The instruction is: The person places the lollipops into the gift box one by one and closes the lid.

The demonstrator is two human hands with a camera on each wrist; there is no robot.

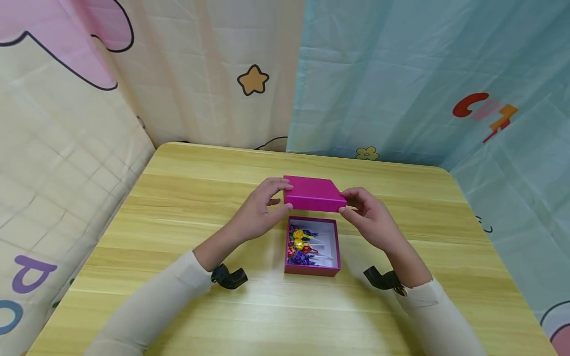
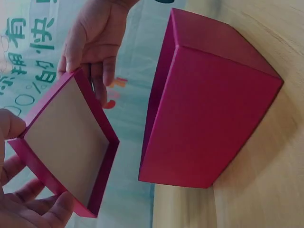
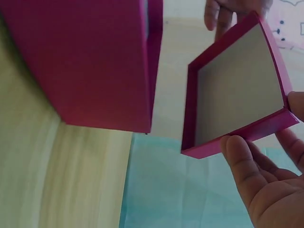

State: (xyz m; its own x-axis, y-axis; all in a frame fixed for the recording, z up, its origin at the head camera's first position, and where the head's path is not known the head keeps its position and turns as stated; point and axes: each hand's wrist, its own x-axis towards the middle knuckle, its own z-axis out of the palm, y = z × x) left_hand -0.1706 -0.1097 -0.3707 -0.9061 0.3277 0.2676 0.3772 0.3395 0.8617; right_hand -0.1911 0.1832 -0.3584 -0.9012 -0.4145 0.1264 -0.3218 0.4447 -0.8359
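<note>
Both hands hold a magenta box lid point(image 1: 313, 193) in the air, a little above and behind the open box. My left hand point(image 1: 262, 207) grips the lid's left side between thumb and fingers, while my right hand point(image 1: 369, 215) pinches its right side. Below, the magenta box point(image 1: 311, 270) stands on the table with its white inside showing. Several wrapped lollipops point(image 1: 301, 244) lie in it, heads to the left and white sticks to the right. From the left wrist, the lid's pale underside point(image 2: 71, 142) shows, apart from the box wall point(image 2: 213, 114).
The box stands on a light wooden table point(image 1: 213, 173). Printed curtains point(image 1: 213, 74) hang behind the table and at both sides. A black wrist mount point(image 1: 229, 277) is on the left wrist, and another black mount point(image 1: 384, 280) is on the right.
</note>
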